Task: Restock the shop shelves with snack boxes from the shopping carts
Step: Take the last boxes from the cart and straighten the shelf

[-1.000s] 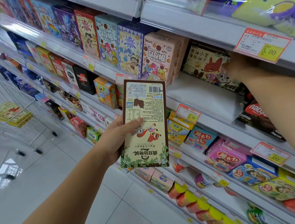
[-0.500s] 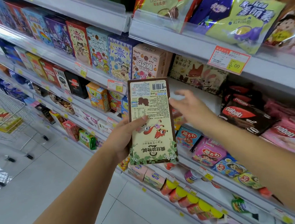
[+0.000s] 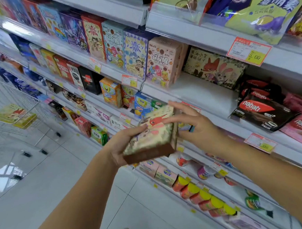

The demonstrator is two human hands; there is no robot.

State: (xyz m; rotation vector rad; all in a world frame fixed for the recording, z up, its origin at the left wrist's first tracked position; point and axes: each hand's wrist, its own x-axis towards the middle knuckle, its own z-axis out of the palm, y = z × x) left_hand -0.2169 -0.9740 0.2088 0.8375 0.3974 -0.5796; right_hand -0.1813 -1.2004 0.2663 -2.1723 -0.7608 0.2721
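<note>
A flat cream snack box with a fox cartoon and brown edges is held in front of the shelves, tilted and blurred. My left hand grips its near left side from below, thumb on top. My right hand holds its far right end, fingers over the top face. A matching fox-and-rabbit box stands at the back of a white shelf, with bare shelf in front of it. Several more such boxes lie in a wire shopping cart at left.
Tall snack boxes fill the shelf left of the matching box. Black and pink wafer bags sit on the shelf to the right. Bags hang on the top shelf. Small tubs line the lower shelves. White tiled floor lies below.
The box has tipped from upright, back side facing me, to nearly flat with its front up. My right hand came off the shelf and took hold of its far end.
</note>
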